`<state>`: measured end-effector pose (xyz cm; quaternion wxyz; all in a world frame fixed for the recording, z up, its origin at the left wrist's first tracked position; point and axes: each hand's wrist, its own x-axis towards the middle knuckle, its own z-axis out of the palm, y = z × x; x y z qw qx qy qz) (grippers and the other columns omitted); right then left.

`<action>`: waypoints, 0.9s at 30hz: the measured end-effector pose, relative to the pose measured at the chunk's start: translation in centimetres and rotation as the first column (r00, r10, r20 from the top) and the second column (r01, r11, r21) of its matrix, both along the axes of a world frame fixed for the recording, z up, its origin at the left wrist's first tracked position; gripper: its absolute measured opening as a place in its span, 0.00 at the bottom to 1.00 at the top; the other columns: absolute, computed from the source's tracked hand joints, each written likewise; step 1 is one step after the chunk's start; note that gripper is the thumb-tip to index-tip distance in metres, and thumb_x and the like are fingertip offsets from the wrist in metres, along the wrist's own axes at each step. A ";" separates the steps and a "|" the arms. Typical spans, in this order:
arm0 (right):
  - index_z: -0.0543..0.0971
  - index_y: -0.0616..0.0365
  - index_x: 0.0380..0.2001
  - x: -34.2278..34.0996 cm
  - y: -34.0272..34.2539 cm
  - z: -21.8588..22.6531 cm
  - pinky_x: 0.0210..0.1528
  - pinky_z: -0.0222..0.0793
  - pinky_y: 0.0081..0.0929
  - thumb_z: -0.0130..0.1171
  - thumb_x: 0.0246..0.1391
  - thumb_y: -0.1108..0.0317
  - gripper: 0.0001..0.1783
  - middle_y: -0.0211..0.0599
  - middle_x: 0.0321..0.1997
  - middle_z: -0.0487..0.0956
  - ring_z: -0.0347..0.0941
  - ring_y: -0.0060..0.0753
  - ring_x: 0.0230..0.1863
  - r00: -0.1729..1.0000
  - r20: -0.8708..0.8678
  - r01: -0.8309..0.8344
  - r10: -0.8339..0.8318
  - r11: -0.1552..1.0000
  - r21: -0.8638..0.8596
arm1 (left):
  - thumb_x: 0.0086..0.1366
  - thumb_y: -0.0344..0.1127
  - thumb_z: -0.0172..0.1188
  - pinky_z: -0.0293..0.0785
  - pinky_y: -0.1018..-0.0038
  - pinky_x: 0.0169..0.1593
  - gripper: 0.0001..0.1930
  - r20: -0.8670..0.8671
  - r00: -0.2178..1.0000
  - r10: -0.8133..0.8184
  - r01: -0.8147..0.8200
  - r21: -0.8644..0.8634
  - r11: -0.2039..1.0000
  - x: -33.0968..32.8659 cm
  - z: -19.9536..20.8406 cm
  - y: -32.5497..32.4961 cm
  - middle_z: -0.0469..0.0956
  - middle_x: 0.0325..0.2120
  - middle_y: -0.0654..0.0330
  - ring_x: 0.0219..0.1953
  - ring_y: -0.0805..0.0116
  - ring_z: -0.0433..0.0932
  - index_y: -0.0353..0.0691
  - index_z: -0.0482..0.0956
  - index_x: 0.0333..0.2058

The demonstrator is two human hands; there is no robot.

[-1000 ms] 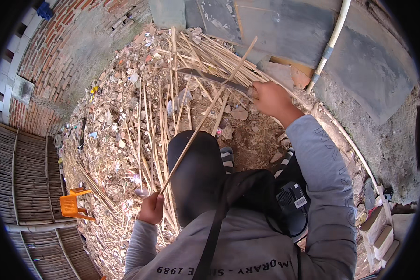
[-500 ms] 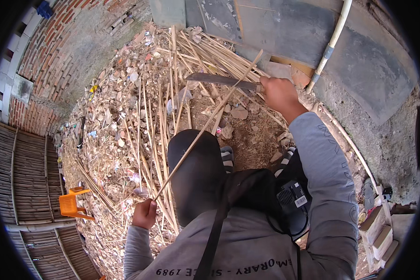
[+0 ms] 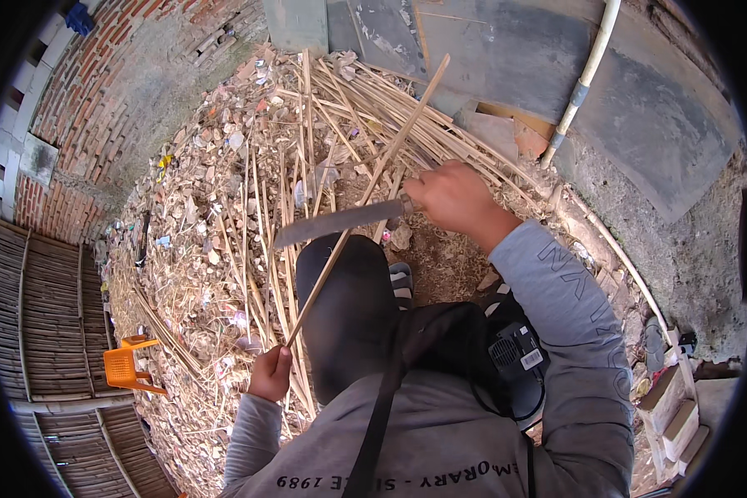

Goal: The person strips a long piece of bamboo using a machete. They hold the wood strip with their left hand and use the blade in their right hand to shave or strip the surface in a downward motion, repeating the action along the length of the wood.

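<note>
Left hand [image 3: 270, 373] closed on the near end of a pale strip [image 3: 398, 141] slanting over the knee [image 3: 340, 278]; right hand [image 3: 455, 199] gripping a long knife [image 3: 336, 222] by its handle. Blade has moved down the strip since earlier; worked stretch appears nearer the left hand. Contact unconfirmed.

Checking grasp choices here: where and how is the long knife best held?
Probably grip the long knife by its handle, coming from the person's right, where the right hand wraps it. The blade points left, crossing the pale strip in view, so the left side presents only blade.
</note>
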<state>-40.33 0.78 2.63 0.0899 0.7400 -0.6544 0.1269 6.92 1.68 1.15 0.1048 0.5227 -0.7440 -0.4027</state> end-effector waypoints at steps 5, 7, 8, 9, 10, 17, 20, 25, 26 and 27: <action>0.76 0.53 0.32 -4.3 -0.3 -1.1 0.40 0.74 0.45 0.62 0.47 0.68 0.08 0.41 0.31 0.82 0.80 0.49 0.35 0.989 0.129 0.075 -0.068 0.996 -0.050 | 0.75 0.43 0.50 0.60 0.69 0.24 0.21 0.077 0.996 -0.054 0.059 -0.064 0.996 3.7 1.2 -0.7 0.65 0.13 0.62 0.18 0.76 0.61 0.33 0.72 0.25; 0.76 0.56 0.34 -6.9 0.4 -1.5 0.42 0.74 0.49 0.61 0.48 0.68 0.08 0.46 0.34 0.83 0.81 0.53 0.38 0.884 0.217 0.405 -0.413 0.910 0.082 | 0.75 0.43 0.50 0.59 0.70 0.23 0.21 0.135 0.986 -0.096 0.109 -0.089 0.990 4.8 1.7 -1.0 0.65 0.13 0.62 0.18 0.77 0.61 0.33 0.74 0.26; 0.76 0.56 0.34 -7.3 0.5 -1.6 0.42 0.74 0.49 0.61 0.48 0.68 0.08 0.46 0.34 0.83 0.81 0.53 0.38 0.885 0.219 0.401 -0.410 0.912 0.086 | 0.75 0.44 0.50 0.59 0.71 0.23 0.22 0.194 0.974 -0.118 0.144 -0.128 0.981 4.9 1.8 -0.9 0.65 0.13 0.63 0.19 0.78 0.61 0.32 0.74 0.26; 0.76 0.57 0.35 -7.7 0.6 -1.7 0.42 0.75 0.50 0.60 0.48 0.68 0.10 0.49 0.35 0.83 0.80 0.55 0.39 0.881 0.191 0.416 -0.432 0.901 0.122 | 0.75 0.44 0.50 0.59 0.71 0.23 0.22 0.196 0.974 -0.115 0.141 -0.125 0.982 5.0 2.0 -0.8 0.65 0.13 0.63 0.19 0.78 0.61 0.32 0.74 0.26; 0.76 0.57 0.37 -7.8 0.7 -1.9 0.43 0.75 0.51 0.60 0.48 0.68 0.11 0.51 0.36 0.83 0.80 0.57 0.41 0.876 0.163 0.431 -0.454 0.888 0.158 | 0.75 0.44 0.50 0.59 0.71 0.23 0.22 0.169 0.982 -0.080 0.091 -0.063 0.994 5.0 2.3 -0.8 0.65 0.13 0.65 0.19 0.78 0.61 0.33 0.74 0.26; 0.75 0.58 0.37 -5.1 0.1 -2.0 0.44 0.74 0.53 0.60 0.48 0.67 0.13 0.51 0.35 0.82 0.80 0.57 0.40 0.800 0.399 0.431 -0.448 0.892 0.136 | 0.77 0.46 0.48 0.59 0.73 0.25 0.22 0.051 0.998 -0.030 0.024 0.123 0.992 3.1 1.1 -0.1 0.65 0.15 0.67 0.21 0.79 0.60 0.34 0.73 0.27; 0.78 0.55 0.37 -2.8 0.2 -0.1 0.42 0.75 0.49 0.61 0.49 0.67 0.11 0.44 0.34 0.83 0.81 0.51 0.40 0.897 0.244 0.337 -0.369 0.927 0.162 | 0.77 0.47 0.47 0.59 0.73 0.26 0.23 0.001 1.000 -0.002 0.002 0.139 0.990 2.3 0.3 0.3 0.65 0.16 0.68 0.22 0.79 0.61 0.35 0.73 0.27; 0.77 0.52 0.33 -2.9 -0.2 -0.2 0.39 0.73 0.45 0.62 0.45 0.69 0.09 0.38 0.29 0.81 0.80 0.47 0.33 0.999 0.000 -0.039 0.039 0.999 -0.025 | 0.77 0.47 0.48 0.60 0.73 0.26 0.23 0.029 1.000 -0.002 -0.001 0.100 0.995 2.7 1.6 -0.1 0.65 0.17 0.68 0.22 0.78 0.60 0.35 0.72 0.26; 0.76 0.53 0.34 -3.9 -0.2 -0.8 0.38 0.72 0.45 0.62 0.42 0.69 0.12 0.39 0.29 0.81 0.79 0.48 0.32 0.996 -0.030 -0.084 0.082 0.992 -0.095 | 0.77 0.47 0.48 0.60 0.73 0.26 0.23 0.037 0.999 -0.002 -0.002 0.102 0.995 3.8 1.9 -0.1 0.65 0.17 0.68 0.22 0.78 0.60 0.35 0.72 0.26; 0.76 0.54 0.35 -5.5 -0.3 -1.8 0.40 0.73 0.46 0.61 0.45 0.69 0.11 0.42 0.32 0.82 0.80 0.49 0.35 0.997 0.023 0.073 -0.072 0.996 -0.050 | 0.77 0.47 0.48 0.60 0.71 0.26 0.23 0.067 0.998 0.009 -0.016 0.104 0.994 5.6 1.7 -0.3 0.65 0.16 0.67 0.22 0.77 0.60 0.35 0.72 0.26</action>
